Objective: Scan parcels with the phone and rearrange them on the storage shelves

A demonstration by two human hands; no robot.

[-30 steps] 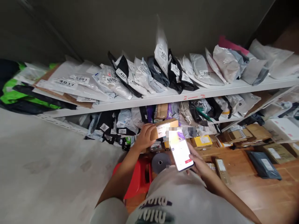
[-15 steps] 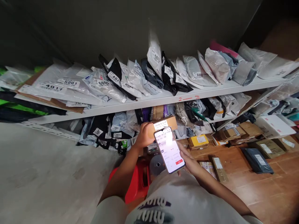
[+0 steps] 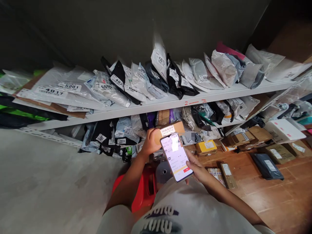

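Note:
My left hand (image 3: 150, 143) is closed around the left end of a small brown cardboard box (image 3: 179, 127). A white barcode label (image 3: 167, 130) is stuck on the side of the box facing me. In front of the box, my right hand (image 3: 195, 167) grips a smartphone (image 3: 175, 159) with a lit screen, its thumb over the lower right of the display. The screen shows a page with a red button near the bottom and glare higher up. The phone hides the lower part of the box.
A white shelf (image 3: 156, 108) carries several numbered plastic mailing bags (image 3: 55, 89), with more parcels on the level below. Cardboard boxes (image 3: 280, 153) and a dark parcel (image 3: 266, 166) lie on the floor at right. Close to my body stands a red plastic stool or bin (image 3: 142, 191).
My right thumb has moved onto the lower right of the phone screen, where an orange strip now shows above the red button. Both hands keep their holds.

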